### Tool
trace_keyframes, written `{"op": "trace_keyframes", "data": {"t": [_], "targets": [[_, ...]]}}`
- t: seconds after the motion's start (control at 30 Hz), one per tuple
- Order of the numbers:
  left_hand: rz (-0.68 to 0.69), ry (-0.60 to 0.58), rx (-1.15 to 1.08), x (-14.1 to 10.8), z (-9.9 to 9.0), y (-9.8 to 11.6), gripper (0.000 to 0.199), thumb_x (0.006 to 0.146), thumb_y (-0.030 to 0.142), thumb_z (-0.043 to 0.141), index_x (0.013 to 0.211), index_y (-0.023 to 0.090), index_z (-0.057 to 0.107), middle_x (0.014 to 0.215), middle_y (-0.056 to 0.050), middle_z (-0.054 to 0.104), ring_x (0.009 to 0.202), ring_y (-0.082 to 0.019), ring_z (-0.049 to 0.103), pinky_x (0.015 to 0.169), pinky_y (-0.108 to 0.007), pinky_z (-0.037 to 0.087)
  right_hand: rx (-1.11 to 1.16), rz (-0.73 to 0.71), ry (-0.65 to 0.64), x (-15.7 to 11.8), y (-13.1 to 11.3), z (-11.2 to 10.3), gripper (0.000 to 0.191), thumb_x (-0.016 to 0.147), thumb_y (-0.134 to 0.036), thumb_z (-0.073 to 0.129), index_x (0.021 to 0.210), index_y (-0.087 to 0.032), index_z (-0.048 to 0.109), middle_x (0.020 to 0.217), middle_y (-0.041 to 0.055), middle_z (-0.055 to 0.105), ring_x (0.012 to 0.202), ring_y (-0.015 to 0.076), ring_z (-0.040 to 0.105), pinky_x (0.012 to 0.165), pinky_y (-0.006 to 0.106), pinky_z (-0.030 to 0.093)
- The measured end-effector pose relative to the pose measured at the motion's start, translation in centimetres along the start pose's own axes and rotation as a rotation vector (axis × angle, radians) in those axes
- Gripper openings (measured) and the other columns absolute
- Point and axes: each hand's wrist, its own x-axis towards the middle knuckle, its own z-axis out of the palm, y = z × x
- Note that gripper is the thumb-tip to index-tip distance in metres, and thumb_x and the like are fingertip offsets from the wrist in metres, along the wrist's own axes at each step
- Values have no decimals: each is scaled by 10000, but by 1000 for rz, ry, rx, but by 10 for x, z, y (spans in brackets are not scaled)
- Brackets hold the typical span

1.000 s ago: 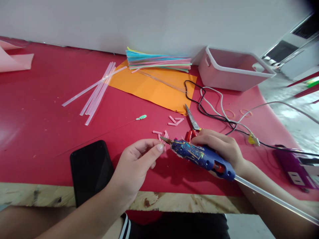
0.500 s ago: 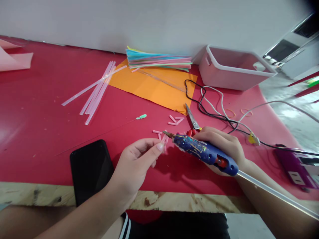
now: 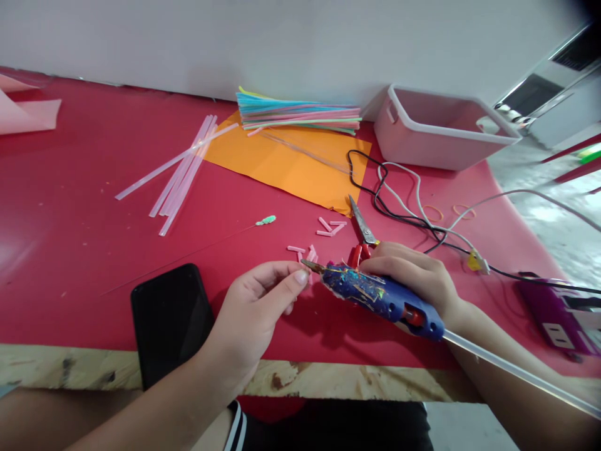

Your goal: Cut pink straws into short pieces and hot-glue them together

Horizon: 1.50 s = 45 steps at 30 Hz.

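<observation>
My right hand [image 3: 416,275] is wrapped round a blue hot glue gun [image 3: 370,291], stained with dried glue. A clear glue stick [image 3: 516,366] runs out of its back end. The gun's metal tip is right at the fingertips of my left hand [image 3: 263,300]. Those fingers are pinched together; whatever is between them is too small or hidden to name. Short pink tube pieces [image 3: 295,249] lie just behind the fingertips, and several more pink pieces [image 3: 331,227] lie farther back. Scissors [image 3: 364,228] with red handles rest beside my right hand, their handles partly covered.
A black phone [image 3: 171,319] lies left of my left arm. Behind are a thin wire with a green tip [image 3: 266,220], pink straws [image 3: 185,172], orange paper [image 3: 282,163], coloured pipe cleaners [image 3: 300,114] and a pink bin [image 3: 422,144]. Cables [image 3: 404,216] run right towards a purple power strip [image 3: 558,319].
The glue gun has moved slightly left and down, bringing its tip to the left fingertips. My left hand has stayed almost in place, still pinched.
</observation>
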Motion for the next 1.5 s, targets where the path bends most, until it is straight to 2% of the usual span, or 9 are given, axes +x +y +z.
{"op": "trace_keyframes", "data": {"t": [0.2,0.37,0.57,0.73,0.97,1.5], "targets": [[-11,3,1,-1,1,-1,81,802,311,838,795,232,819,717,25,707,642,-74,520,617,-187,433,-10,-13,18,0,-2,0,340,1010,-478,506,1137,-193,641,861,94,672,722,224,613,674,364,501],[-22,24,0,-2,0,-1,86,786,311,848,778,233,813,713,32,700,640,-72,519,617,-187,434,-17,28,104,-2,-4,-2,212,987,-344,562,1137,-215,638,847,88,650,716,238,632,667,378,526],[-21,19,-4,-2,0,0,72,792,296,842,772,232,814,702,32,700,642,-72,520,623,-185,433,-27,30,85,-1,-4,-2,225,1000,-375,542,1142,-222,626,844,87,642,707,235,610,657,387,519],[-20,20,-19,0,2,0,91,779,301,854,761,222,813,698,28,696,639,-70,519,619,-186,427,-84,24,91,1,-4,-1,187,977,-305,567,1124,-203,625,827,79,635,696,222,607,641,357,507],[-20,1,-30,-1,1,0,82,791,298,849,773,224,817,706,28,688,646,-67,519,628,-180,430,-43,42,71,-3,1,1,264,1000,-412,538,1141,-213,640,847,84,646,708,230,602,670,377,495],[-8,3,-24,0,2,1,70,795,283,841,771,221,819,712,14,717,658,-75,552,628,-177,439,-36,-30,12,1,1,-1,354,1016,-497,508,1145,-209,669,833,85,665,698,216,606,657,354,487]]}}
